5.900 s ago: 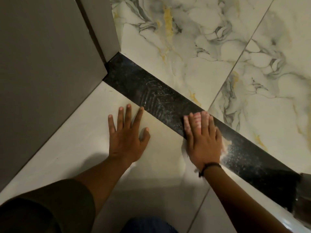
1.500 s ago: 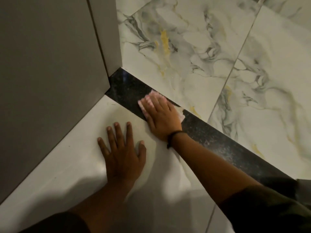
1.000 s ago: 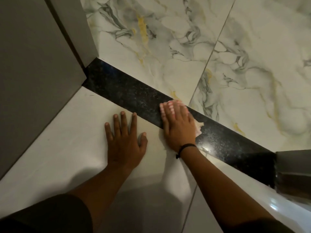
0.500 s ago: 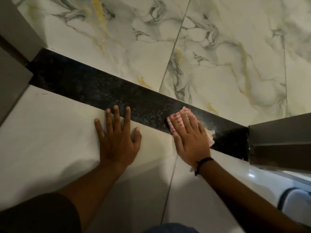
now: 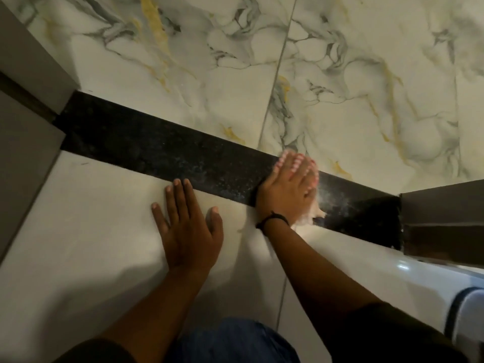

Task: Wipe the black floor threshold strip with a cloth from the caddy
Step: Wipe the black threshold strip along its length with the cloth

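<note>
The black speckled threshold strip (image 5: 157, 150) runs across the floor from the left door frame to the right one. My right hand (image 5: 288, 192) lies flat on its right part and presses a pale cloth with a red-and-white pattern (image 5: 311, 216) onto it; the cloth shows at the fingertips and beside the wrist. A hazy smear marks the strip just right of that hand. My left hand (image 5: 188, 226) rests flat on the plain white tile below the strip, fingers spread, holding nothing, its fingertips at the strip's near edge.
Grey door frame posts stand at the left (image 5: 28, 121) and right (image 5: 442, 221) ends of the strip. Marble-patterned tiles (image 5: 340, 87) lie beyond it. A white object with a dark rim (image 5: 468, 318) shows at the bottom right corner. My blue-clad knee (image 5: 235, 339) is at the bottom.
My right hand has slid the cloth rightwards along the strip, from the left end towards the right door frame. The view shifted right. My left hand stays planted on the white tile.
</note>
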